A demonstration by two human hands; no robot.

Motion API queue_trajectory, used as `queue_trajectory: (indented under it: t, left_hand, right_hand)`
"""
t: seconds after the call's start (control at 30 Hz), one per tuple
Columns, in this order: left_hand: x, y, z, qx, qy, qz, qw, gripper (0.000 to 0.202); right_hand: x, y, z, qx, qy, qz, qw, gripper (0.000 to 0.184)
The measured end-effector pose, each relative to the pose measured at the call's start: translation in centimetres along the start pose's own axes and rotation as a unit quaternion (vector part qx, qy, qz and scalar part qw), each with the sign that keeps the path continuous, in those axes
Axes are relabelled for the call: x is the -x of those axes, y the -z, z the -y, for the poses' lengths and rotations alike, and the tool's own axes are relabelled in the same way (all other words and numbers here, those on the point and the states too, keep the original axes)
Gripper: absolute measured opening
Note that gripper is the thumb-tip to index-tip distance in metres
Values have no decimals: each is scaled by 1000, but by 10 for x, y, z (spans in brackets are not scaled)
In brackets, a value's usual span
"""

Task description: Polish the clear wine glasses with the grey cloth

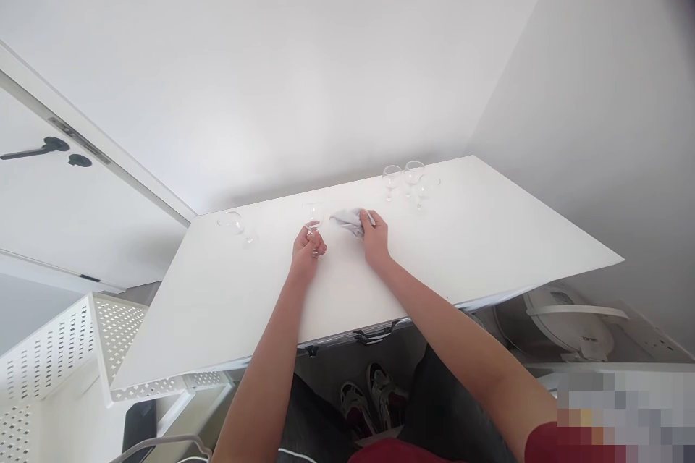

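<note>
My left hand [309, 249] grips a clear stemmed glass [313, 213] low down, with its bowl pointing up and away from me. A crumpled pale grey cloth [347, 220] is pinched in my right hand [374, 235], a short way to the right of the glass. The two hands are apart, above the middle of a white table [337, 304]. Part of the glass's stem is hidden behind my left fingers.
Several clear stemmed glasses [413, 173] stand near the table's back edge on the right. Another glass [234, 223] is at the left. A white perforated basket [116, 325] sits beside the table's left edge; a rounded white appliance [570, 325] lies below right.
</note>
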State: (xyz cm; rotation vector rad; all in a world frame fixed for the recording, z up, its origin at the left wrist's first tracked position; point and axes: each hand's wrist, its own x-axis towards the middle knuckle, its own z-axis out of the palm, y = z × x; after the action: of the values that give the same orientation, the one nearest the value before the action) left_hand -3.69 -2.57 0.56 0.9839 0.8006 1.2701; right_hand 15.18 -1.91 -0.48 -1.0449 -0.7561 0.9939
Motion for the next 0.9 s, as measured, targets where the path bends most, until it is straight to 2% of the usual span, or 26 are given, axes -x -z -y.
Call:
queue_trajectory:
  t: [0.2, 0.37, 0.43, 0.6, 0.67, 0.8, 0.87, 0.9]
  left_hand:
    - [2, -3, 4, -48, 17, -3, 999, 47]
    - [1, -1, 3, -39, 34, 11, 999, 48]
    - [0, -1, 3, -35, 22, 0, 999, 49]
    - [-2, 2, 1, -17, -34, -68, 997, 46]
    - [-2, 4, -1, 3, -53, -91, 994, 45]
    - [0, 4, -3, 13, -37, -71, 997, 47]
    - [2, 3, -4, -7, -8, -46, 999, 49]
    - [3, 2, -5, -16, 7, -32, 999, 50]
  right_hand:
    - [10, -11, 11, -61, -52, 145, 986, 51]
    - [12, -13, 15, -116, -100, 205, 967, 41]
    - [11, -12, 14, -118, -102, 205, 966, 39]
    - [3, -5, 6, -88, -71, 134, 984, 38]
    - [0, -2, 4, -95, -71, 143, 983, 36]
    - [0, -3, 5, -87, -102, 217, 967, 45]
    - [2, -5, 8, -63, -96, 209, 971, 48]
    - [4, -6, 11, -37, -72, 188, 979, 47]
